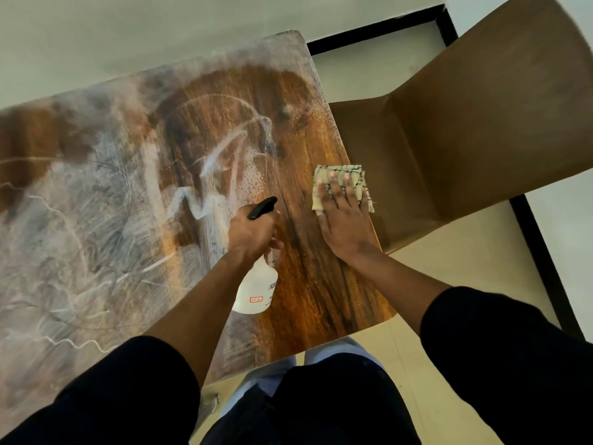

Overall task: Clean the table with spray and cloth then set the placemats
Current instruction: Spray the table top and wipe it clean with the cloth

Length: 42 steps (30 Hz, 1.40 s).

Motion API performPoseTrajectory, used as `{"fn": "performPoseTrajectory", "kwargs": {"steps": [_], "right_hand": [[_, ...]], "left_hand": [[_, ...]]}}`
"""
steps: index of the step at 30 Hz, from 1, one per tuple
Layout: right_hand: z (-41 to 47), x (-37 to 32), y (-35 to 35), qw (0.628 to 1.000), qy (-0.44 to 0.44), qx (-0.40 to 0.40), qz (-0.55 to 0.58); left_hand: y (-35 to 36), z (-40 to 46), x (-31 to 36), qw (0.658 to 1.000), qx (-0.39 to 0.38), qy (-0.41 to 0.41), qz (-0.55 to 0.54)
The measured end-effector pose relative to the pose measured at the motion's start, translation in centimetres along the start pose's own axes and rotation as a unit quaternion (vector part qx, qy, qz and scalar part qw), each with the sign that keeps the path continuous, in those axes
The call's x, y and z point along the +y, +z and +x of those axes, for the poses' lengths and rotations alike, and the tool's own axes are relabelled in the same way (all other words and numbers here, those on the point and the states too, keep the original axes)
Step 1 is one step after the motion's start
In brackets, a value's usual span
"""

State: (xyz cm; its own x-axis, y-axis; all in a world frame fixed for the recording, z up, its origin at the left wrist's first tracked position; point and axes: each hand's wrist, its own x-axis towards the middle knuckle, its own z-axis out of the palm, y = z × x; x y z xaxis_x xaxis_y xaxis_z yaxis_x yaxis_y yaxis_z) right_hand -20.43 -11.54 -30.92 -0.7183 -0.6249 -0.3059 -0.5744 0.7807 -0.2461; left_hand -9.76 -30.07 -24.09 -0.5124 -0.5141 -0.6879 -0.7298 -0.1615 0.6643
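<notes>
On the smeared table (96,194), left hand (248,234) grips spray bottle (256,289); right hand (345,226) flat on cloth (340,181) beside chair (465,139).

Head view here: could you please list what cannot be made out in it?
- Spray bottle label: print too small, partly behind the left forearm.
- Bottle trigger: covered by the left hand, so squeezing cannot be told.
- Cloth: its middle lies under the right hand.
- Table: left part cut off by the frame edge.
- Placemats: none in view.
</notes>
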Motion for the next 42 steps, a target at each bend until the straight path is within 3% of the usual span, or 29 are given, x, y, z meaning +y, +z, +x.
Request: {"fn": "performPoseTrajectory", "kwargs": {"steps": [5,12,17,28,38,42], "right_hand": [[-1.1,2.5,0.1,0.995,-0.096,-0.016,-0.013],[6.1,1.7,-1.9,0.999,0.038,0.013,0.034],[11.3,2.6,-3.4,0.997,0.036,0.01,0.072],[0.6,3.9,0.0,0.998,0.033,0.035,0.05],[18.3,1.3,-5.7,0.999,0.02,0.001,0.046],[18.8,0.8,-5.7,0.999,0.023,0.011,0.042]], "left_hand": [[0.9,1.3,1.2,1.0,-0.006,-0.018,-0.008],[2.0,3.5,3.6,0.998,0.05,-0.008,-0.02],[2.2,5.0,5.8,0.997,0.07,0.013,-0.023],[2.3,7.6,7.3,0.999,0.03,-0.025,-0.005],[1.8,7.5,7.7,0.999,0.004,-0.04,-0.025],[1.5,8.3,8.5,0.999,0.015,-0.029,-0.035]]}}
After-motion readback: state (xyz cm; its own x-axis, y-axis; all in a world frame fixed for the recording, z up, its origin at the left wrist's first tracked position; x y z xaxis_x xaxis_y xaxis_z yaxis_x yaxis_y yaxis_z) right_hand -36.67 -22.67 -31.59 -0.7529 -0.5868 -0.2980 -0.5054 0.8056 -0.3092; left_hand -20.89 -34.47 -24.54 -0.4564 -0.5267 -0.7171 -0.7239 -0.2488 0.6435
